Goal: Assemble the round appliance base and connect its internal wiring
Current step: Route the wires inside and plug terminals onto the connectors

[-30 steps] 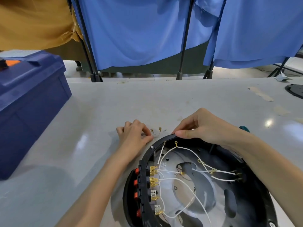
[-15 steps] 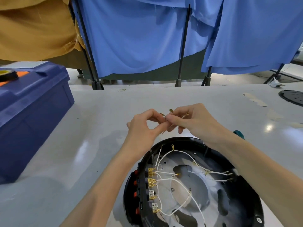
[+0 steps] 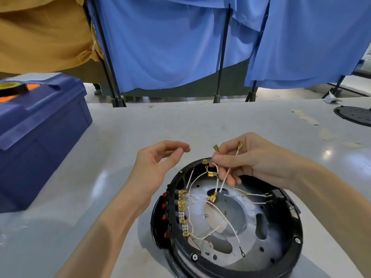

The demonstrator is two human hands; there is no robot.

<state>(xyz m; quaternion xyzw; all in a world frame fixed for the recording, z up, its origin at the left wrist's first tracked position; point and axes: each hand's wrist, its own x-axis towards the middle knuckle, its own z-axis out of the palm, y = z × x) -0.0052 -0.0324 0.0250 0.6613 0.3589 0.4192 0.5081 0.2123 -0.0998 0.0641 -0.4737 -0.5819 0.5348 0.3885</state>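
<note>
the round black base lies open side up on the grey table, at about 5 o'clock in the view. the right hand hovers over the base's 12 o'clock rim, thumb and fingers pinched on a bunch of loose white wires with brass terminals. the left hand, at 9 o'clock from the right, holds nothing, its fingers apart and gently curved. a switch block with red buttons sits at the base's 9 o'clock rim. a blue toolbox stands at 9 o'clock on the table.
</note>
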